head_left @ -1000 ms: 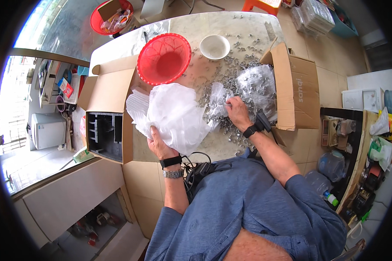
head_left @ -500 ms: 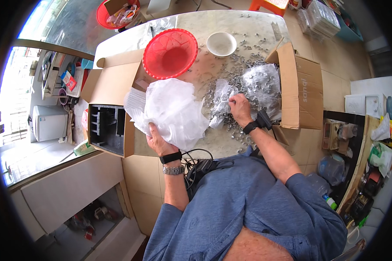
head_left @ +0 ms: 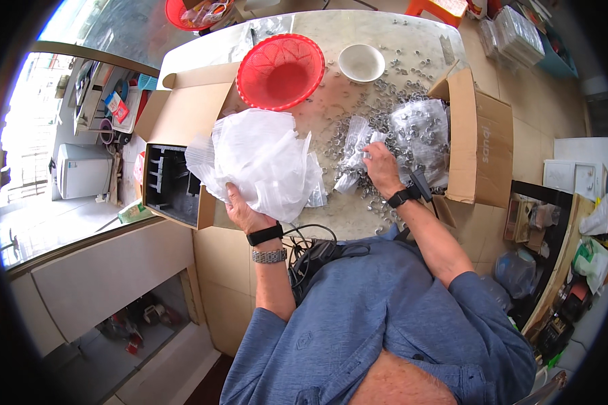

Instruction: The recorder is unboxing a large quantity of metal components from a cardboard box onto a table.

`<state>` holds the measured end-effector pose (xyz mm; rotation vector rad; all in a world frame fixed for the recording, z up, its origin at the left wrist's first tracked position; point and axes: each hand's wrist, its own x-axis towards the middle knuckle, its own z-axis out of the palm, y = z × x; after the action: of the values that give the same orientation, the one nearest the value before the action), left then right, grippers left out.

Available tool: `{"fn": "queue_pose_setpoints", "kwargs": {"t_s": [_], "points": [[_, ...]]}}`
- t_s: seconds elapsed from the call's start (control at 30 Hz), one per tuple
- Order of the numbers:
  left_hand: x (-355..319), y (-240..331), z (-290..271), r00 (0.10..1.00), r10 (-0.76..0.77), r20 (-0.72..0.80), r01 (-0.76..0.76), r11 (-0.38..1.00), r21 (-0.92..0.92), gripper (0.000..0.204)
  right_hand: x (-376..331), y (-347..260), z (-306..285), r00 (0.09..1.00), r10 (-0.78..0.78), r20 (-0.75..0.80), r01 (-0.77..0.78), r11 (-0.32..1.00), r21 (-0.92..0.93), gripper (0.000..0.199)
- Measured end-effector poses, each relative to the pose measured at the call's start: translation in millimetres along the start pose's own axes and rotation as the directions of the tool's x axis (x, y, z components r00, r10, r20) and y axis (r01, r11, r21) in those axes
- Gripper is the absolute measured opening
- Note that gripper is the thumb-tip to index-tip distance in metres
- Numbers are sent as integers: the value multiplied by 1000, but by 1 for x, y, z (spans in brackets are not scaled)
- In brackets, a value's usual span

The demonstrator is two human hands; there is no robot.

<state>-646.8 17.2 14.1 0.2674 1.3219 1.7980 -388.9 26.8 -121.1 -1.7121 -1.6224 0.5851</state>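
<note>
Pale stone covered the table [head_left: 412, 27] before us, strewn with small metal rings [head_left: 385, 88] beyond our fingers, and cardboard boxes stood at either side of it. Over the last second the view had drawn nearer and shifted, yet our hands kept much the same work. Our left hand [head_left: 244, 212] stayed clenched on the lower edge of the big bundle of clear plastic bags [head_left: 263, 162]. Our right hand [head_left: 380, 167] had moved only a little, and its fingers [head_left: 370, 152] were pinching a small clear bag [head_left: 352, 145]. We judged from this that the sorting of bags was going on as before, with nothing yet set down.

That small bag looked thin, creased and glossy, and it hung long and narrow just left of our right fingers. We could not tell whether it held rings. It lay over the scattered rings, between the bundle and a larger clear bag of rings [head_left: 422, 128] just right of those fingers.

Past the left fingers sat a red basket [head_left: 280, 71], and a white bowl [head_left: 361, 62] stood further off beyond the right ones. Left of the left fingers an open box [head_left: 182, 121] showed dark dividers.
</note>
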Motion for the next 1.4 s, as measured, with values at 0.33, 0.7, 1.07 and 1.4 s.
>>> {"fn": "queue_pose_setpoints", "kwargs": {"t_s": [0.33,0.7,1.07,1.4], "points": [[-4,0,4,1000,-9,2,9,999,44,46,20,4,1,836,472,280,-546,666,509,12],[-9,-3,9,999,-29,16,28,999,28,46,16,-8,-52,832,476,286,-510,452,732,12],[-12,-11,17,994,11,110,-21,996,91,46,14,-34,-73,872,468,141,-383,476,792,13],[-20,-38,25,981,-16,192,-20,983,184,37,1,-35,-80,878,468,95,-290,364,885,17]]}}
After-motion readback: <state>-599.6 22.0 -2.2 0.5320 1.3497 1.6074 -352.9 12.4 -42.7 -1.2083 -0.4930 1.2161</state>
